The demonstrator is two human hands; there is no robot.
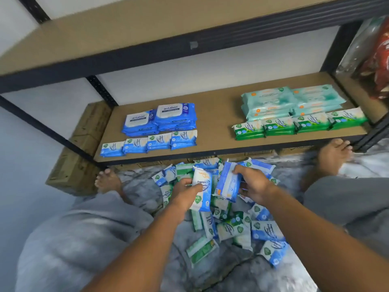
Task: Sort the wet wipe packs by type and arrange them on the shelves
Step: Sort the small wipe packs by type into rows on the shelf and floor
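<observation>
My left hand (pixel 185 191) grips a white and blue wet wipe pack (pixel 202 189) held upright over the floor pile. My right hand (pixel 253 184) grips another blue pack (pixel 228 182), tilted on its edge beside the first. Under both hands lies a loose pile of blue and green packs (pixel 231 226) on the marbled floor. On the low shelf board (pixel 214 114), blue Antabax packs (pixel 162 119) and a row of small blue packs (pixel 148 143) sit left. Teal packs (pixel 292 100) and a row of small green packs (pixel 299 124) sit right.
A wooden upper shelf (pixel 126 34) with a black metal frame overhangs. Cardboard boxes (pixel 84 144) stand at the shelf's left end. Red bags (pixel 379 60) fill the neighbouring rack at right. My bare feet (pixel 108 180) and grey-clad knees flank the pile.
</observation>
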